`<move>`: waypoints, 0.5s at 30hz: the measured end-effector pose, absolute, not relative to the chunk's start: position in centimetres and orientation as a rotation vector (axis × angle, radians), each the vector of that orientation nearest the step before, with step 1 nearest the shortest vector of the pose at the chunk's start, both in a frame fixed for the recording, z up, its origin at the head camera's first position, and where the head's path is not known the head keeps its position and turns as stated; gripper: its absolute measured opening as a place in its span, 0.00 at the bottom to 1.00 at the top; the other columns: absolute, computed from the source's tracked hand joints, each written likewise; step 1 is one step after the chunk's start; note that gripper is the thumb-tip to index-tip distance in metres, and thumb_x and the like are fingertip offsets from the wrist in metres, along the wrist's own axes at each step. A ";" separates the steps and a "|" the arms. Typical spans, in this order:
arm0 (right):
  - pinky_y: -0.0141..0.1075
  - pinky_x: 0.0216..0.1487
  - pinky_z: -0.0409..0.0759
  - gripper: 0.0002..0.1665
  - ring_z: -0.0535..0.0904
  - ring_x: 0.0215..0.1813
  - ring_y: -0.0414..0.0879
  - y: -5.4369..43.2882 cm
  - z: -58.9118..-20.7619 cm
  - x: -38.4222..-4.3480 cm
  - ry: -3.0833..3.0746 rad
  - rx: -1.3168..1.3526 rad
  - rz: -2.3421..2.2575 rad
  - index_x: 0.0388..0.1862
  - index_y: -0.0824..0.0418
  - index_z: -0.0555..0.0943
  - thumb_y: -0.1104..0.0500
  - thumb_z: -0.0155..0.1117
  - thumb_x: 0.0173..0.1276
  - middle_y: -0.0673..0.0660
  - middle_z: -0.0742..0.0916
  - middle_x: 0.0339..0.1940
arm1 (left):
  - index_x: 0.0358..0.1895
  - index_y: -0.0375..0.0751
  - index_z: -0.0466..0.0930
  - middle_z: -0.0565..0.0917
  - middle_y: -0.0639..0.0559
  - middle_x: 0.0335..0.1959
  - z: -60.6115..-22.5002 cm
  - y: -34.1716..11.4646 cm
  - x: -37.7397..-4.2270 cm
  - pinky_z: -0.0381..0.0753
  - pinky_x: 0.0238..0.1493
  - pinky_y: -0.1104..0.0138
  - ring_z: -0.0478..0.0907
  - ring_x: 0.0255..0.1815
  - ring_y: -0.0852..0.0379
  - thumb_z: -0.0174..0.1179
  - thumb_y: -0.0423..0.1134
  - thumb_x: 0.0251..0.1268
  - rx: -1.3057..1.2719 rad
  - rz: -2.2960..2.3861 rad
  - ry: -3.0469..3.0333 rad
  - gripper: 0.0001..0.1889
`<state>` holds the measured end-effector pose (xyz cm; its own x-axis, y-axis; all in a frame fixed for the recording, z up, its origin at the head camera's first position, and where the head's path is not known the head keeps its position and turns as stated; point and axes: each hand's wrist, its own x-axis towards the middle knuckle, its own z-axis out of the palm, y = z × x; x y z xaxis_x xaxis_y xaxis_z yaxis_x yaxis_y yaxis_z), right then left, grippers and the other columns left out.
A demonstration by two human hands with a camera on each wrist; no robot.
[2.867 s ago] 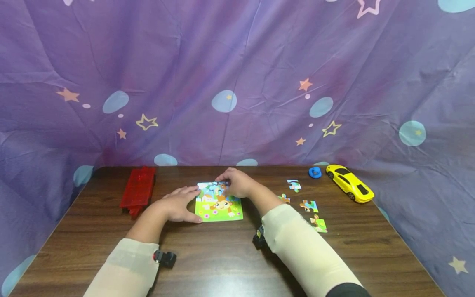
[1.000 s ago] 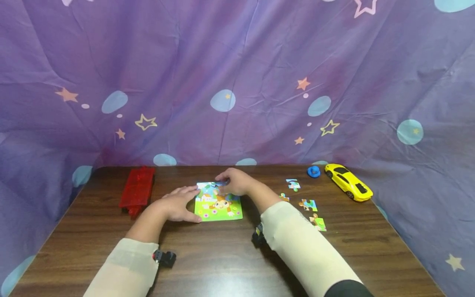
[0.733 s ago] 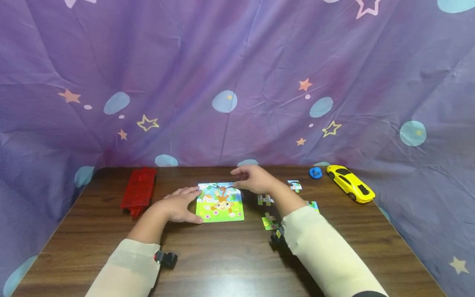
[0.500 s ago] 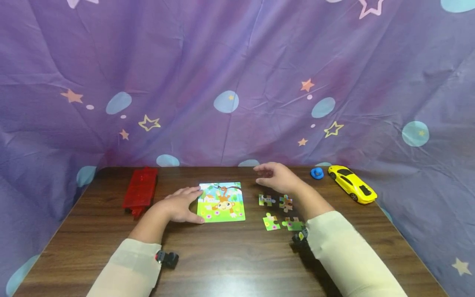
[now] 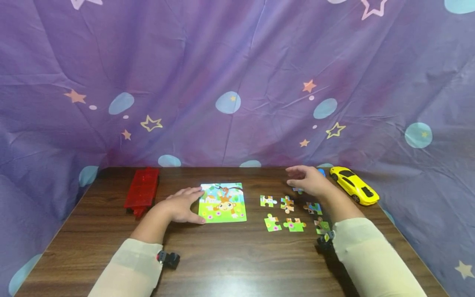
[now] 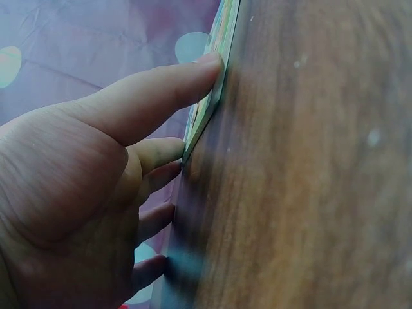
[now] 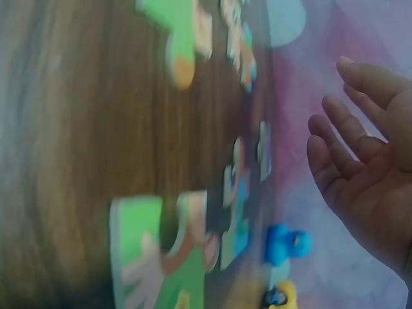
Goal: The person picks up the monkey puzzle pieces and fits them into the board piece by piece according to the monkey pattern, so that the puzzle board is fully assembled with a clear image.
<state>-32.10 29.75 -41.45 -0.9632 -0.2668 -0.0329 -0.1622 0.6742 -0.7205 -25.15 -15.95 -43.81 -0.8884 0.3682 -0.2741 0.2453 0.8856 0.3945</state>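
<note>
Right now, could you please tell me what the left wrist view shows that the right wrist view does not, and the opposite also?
Only the left wrist view shows the left hand, with its thumb at the edge of the puzzle board.

Only the right wrist view shows the right hand, holding nothing, along with loose puzzle pieces, a blue toy and part of the yellow car.

Both show the brown table and the purple cloth.
</note>
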 end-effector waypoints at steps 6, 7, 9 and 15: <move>0.54 0.67 0.85 0.34 0.82 0.69 0.65 31.3 -42.3 -32.4 2.765 -0.343 -1.099 0.76 0.65 0.75 0.56 0.72 0.75 0.70 0.83 0.71 | 0.87 0.50 0.57 0.54 0.49 0.90 -43.7 -16.0 -25.0 0.53 0.81 0.25 0.49 0.90 0.35 0.74 0.66 0.58 0.450 0.500 2.712 0.57; 0.56 0.68 0.84 0.35 0.82 0.70 0.66 31.5 -42.5 -32.5 2.768 -0.351 -1.087 0.76 0.66 0.75 0.56 0.73 0.74 0.71 0.83 0.72 | 0.87 0.50 0.57 0.54 0.49 0.90 -43.7 -16.0 -25.0 0.53 0.81 0.25 0.48 0.90 0.35 0.74 0.66 0.58 0.447 0.500 2.710 0.57; 0.57 0.68 0.83 0.36 0.82 0.69 0.66 31.9 -42.7 -32.7 2.775 -0.349 -1.054 0.76 0.65 0.75 0.56 0.73 0.74 0.70 0.82 0.73 | 0.87 0.50 0.57 0.54 0.49 0.90 -43.7 -16.0 -24.9 0.53 0.81 0.25 0.48 0.90 0.35 0.74 0.66 0.58 0.446 0.504 2.708 0.57; 0.56 0.68 0.84 0.38 0.81 0.70 0.67 33.1 -43.2 -33.3 2.756 -0.346 -0.979 0.77 0.65 0.75 0.56 0.76 0.71 0.68 0.81 0.75 | 0.87 0.50 0.57 0.54 0.49 0.91 -43.6 -15.8 -24.9 0.52 0.82 0.26 0.48 0.91 0.35 0.74 0.66 0.58 0.442 0.517 2.706 0.57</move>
<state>-33.27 33.07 -43.19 -0.9533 -0.2830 -0.1054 -0.1532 0.7539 -0.6389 -24.88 -15.80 -43.64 -0.8903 0.3618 -0.2764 0.2345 0.8847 0.4029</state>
